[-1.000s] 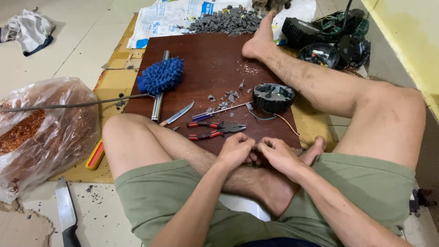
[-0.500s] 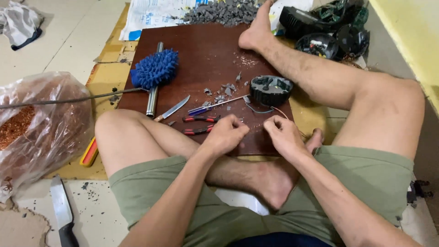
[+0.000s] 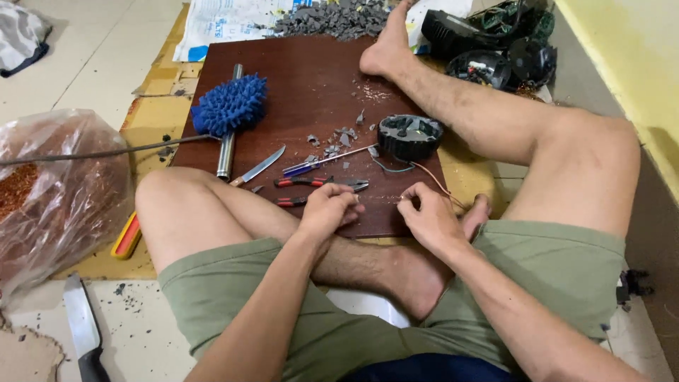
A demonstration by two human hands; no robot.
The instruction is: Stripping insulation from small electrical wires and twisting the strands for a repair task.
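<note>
Right hand [image 3: 430, 216]: pinches thin copper wire [image 3: 431, 180] toward 12 o'clock; light, springy, grip near end.
Left hand [image 3: 327, 210]: curled, contents unclear.

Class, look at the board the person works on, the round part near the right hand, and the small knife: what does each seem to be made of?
Board: likely wood or laminate, smooth dark reddish-brown, slight sheen.
Round part: probably black moulded plastic, matt, with thin wires leading toward the right hand.
Small knife: blade looks like bare metal, grey and reflective.

Both hands [image 3: 327, 210] [image 3: 429, 218] curled, close together
</note>
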